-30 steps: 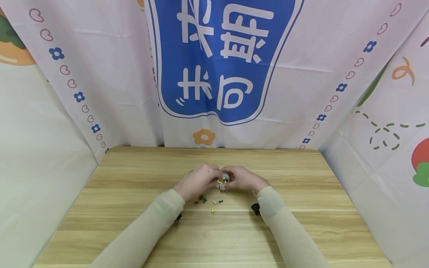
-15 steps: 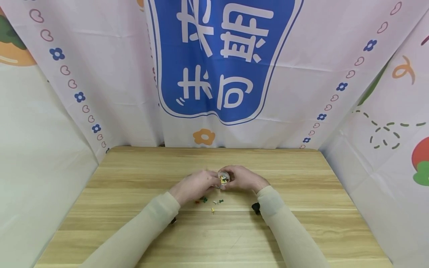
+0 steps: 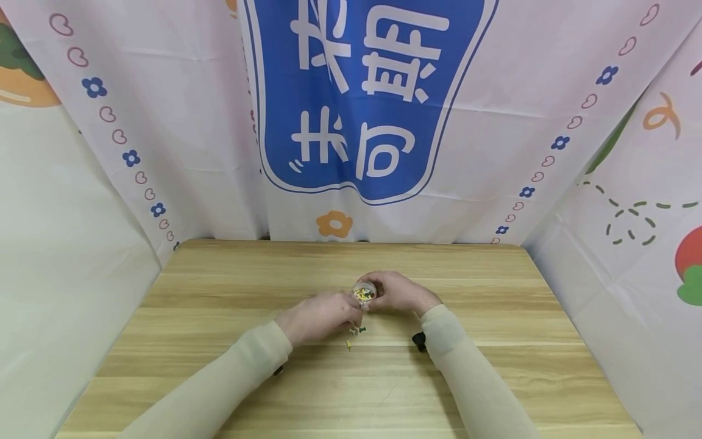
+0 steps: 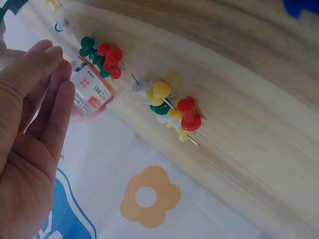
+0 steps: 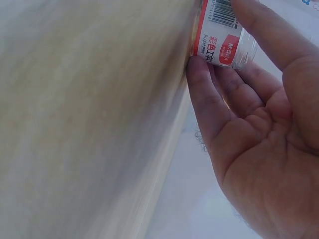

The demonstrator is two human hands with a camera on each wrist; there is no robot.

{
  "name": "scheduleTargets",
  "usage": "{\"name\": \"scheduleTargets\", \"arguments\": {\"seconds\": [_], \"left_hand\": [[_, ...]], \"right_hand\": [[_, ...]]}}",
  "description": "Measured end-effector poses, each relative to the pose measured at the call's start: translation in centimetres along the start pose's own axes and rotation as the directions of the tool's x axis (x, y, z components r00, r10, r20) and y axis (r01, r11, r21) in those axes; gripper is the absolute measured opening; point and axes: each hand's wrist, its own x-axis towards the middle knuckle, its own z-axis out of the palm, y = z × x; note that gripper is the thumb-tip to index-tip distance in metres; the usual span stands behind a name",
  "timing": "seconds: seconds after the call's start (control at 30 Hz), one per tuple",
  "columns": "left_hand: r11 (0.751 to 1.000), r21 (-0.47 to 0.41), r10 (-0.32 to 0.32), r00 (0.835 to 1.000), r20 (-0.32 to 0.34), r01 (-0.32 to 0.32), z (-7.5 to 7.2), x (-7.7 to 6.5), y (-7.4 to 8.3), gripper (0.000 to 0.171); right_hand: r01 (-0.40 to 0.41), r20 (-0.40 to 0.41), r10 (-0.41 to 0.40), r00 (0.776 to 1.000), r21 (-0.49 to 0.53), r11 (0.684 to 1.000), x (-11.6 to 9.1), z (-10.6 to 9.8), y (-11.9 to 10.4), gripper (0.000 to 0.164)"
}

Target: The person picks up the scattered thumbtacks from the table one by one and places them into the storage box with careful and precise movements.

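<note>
My right hand (image 3: 399, 291) grips a small clear jar (image 3: 358, 286) by its side, fingers and thumb curled around it. Colourful push pins (image 3: 364, 295) lie inside. In the right wrist view the jar's label (image 5: 219, 45) reads "PUSH PINS". My left hand (image 3: 323, 316) is low over the table beside the jar, its fingers slightly bent and nothing visible in its palm. Close by its fingertips are a green push pin (image 3: 362, 330) and a white one. A yellow push pin (image 3: 348, 346) lies nearer me. The left wrist view shows green and red push pins (image 4: 107, 59) in a cluster.
Another cluster of red, yellow, white and green push pins (image 4: 167, 107) lies on the wooden table (image 3: 466, 390), some with points exposed. A patterned white curtain (image 3: 219, 152) hangs behind the table, with more printed cloth at both sides.
My left hand has moved from the jar's opening down and toward me, nearer the loose push pins. The right hand keeps its hold on the jar in the same place.
</note>
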Motion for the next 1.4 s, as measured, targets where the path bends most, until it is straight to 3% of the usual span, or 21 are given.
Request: {"name": "scheduleTargets", "arguments": {"seconds": [0.4, 1.4], "left_hand": [[0.999, 0.051, 0.011, 1.000, 0.016, -0.012, 0.3, 0.0, 0.8, 0.008], [0.997, 0.080, -0.027, 0.999, 0.046, 0.023, 1.2, 0.3, 0.7, 0.009]], "right_hand": [[-0.004, 0.000, 0.004, 1.000, 0.013, 1.000, -0.1, 0.0, 0.1, 0.057], [-0.001, 0.002, 0.001, 1.000, 0.008, 1.000, -0.1, 0.0, -0.1, 0.057]]}}
